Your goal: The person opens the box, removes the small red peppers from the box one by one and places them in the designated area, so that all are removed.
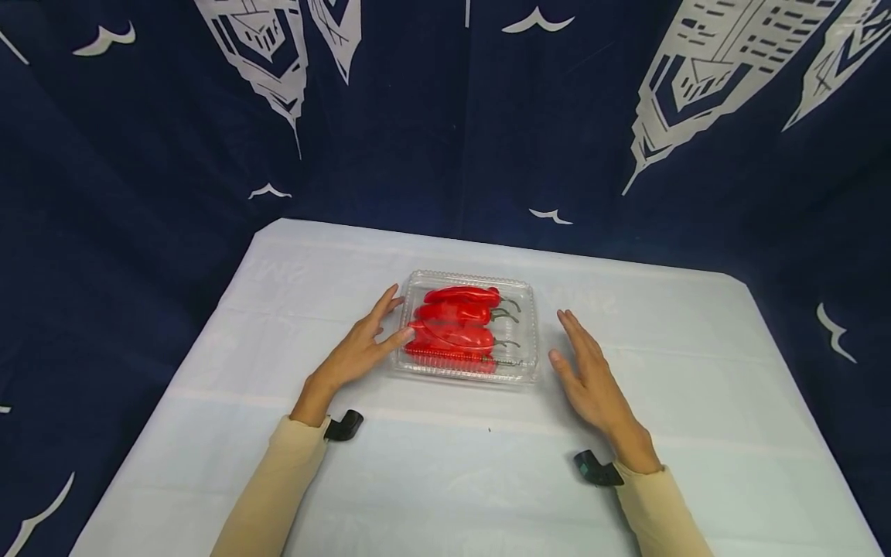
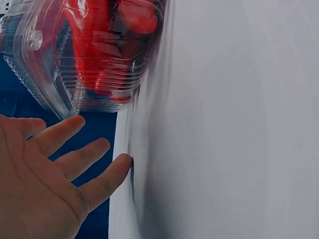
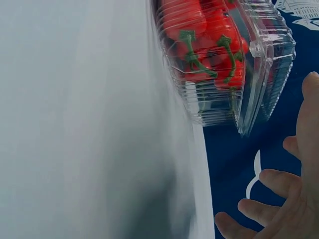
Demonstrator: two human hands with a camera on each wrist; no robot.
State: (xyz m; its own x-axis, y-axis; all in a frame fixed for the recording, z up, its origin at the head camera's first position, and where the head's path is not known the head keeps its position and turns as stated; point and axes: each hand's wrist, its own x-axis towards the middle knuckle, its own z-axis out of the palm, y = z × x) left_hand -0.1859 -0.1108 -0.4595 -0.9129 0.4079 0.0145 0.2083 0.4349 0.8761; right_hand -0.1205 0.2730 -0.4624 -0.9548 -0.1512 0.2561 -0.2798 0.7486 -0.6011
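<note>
I see clear container (image 1: 528,333) of red peppers (image 1: 455,313) on white table (image 1: 452,480). Left hand (image 1: 357,353) spread at its left edge, touch unclear; right hand (image 1: 594,385), fingers extended, just apart from its right side.

Both hands (image 1: 356,350) (image 1: 593,387) are apart, fingers (image 2: 82,158) extended, sleeved forearms (image 1: 273,489) (image 1: 657,507) stretched forward.

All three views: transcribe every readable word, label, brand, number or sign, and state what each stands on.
No readable text anywhere.
Clear plastic clamshell: no label or lettering visible.
Navy curtain: white drawings, no words.
Left wrist camera, right wrist camera: any markings too small to read.
</note>
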